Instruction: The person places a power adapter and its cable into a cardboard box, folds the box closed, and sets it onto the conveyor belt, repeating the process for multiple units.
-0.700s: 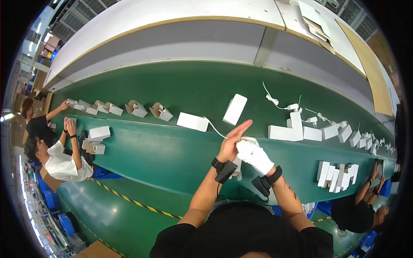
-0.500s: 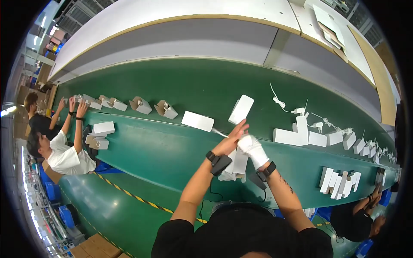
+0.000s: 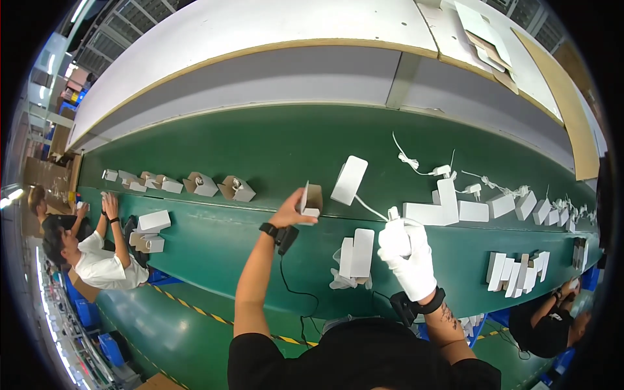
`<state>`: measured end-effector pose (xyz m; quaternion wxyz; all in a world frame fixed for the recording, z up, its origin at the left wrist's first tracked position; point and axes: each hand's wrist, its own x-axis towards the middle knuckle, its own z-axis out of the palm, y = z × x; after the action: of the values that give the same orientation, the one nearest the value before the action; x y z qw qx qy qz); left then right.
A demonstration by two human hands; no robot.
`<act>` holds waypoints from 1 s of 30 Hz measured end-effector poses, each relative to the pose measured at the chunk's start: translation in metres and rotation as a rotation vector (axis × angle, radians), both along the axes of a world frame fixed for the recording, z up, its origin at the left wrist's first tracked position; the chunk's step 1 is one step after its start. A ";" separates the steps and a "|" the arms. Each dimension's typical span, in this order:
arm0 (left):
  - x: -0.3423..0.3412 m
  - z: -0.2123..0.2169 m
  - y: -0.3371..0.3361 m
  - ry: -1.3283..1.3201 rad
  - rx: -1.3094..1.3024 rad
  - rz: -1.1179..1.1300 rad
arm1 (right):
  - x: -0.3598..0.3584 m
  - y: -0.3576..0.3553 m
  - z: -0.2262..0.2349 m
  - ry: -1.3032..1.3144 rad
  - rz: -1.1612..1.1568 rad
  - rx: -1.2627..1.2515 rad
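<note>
My bare left hand (image 3: 287, 213) is wrapped around a small white box (image 3: 313, 197), whose uncovered end shows a brown inside. In my white-gloved right hand (image 3: 411, 263) is a white power adapter (image 3: 394, 239), with its plug side up. A white cable (image 3: 372, 208) runs from it toward a white box (image 3: 350, 180) between and beyond my hands. Nearer to me, two white boxes (image 3: 363, 253) stand side by side, with crumpled clear plastic (image 3: 338, 281) around their base.
Several open boxes (image 3: 201, 184) line the green belt (image 3: 273, 140) at left. Boxes, adapters and coiled cables (image 3: 507, 190) continue at right, with a group of boxes (image 3: 513, 274) nearer. A co-worker in white (image 3: 104, 257) sits left, another person (image 3: 546, 325) right. A pale shelf (image 3: 260, 29) overhangs behind.
My hands, close together before, have moved apart. The left has gone left and taken hold of the box that lay there. The right has come nearer to me, with the adapter now showing.
</note>
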<state>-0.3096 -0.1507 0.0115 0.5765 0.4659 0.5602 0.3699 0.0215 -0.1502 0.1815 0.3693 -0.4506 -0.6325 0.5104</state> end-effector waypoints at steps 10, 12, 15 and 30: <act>0.093 0.026 -0.013 -0.302 0.025 -0.113 | 0.004 -0.018 -0.001 -0.219 0.234 -0.071; 0.101 0.022 -0.016 -0.269 0.032 -0.152 | 0.012 -0.014 -0.019 -0.153 0.245 -0.136; 0.106 0.023 -0.018 -0.195 0.037 -0.231 | 0.017 0.007 -0.039 -0.006 0.264 -0.272; 0.156 0.047 0.002 0.052 0.458 -0.204 | -0.022 0.046 -0.079 -0.864 0.667 0.630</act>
<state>-0.1536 -0.1483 0.0586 0.4756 0.6479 0.4265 0.4149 -0.0007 -0.1046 0.1022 0.0164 -0.2643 -0.9511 0.1589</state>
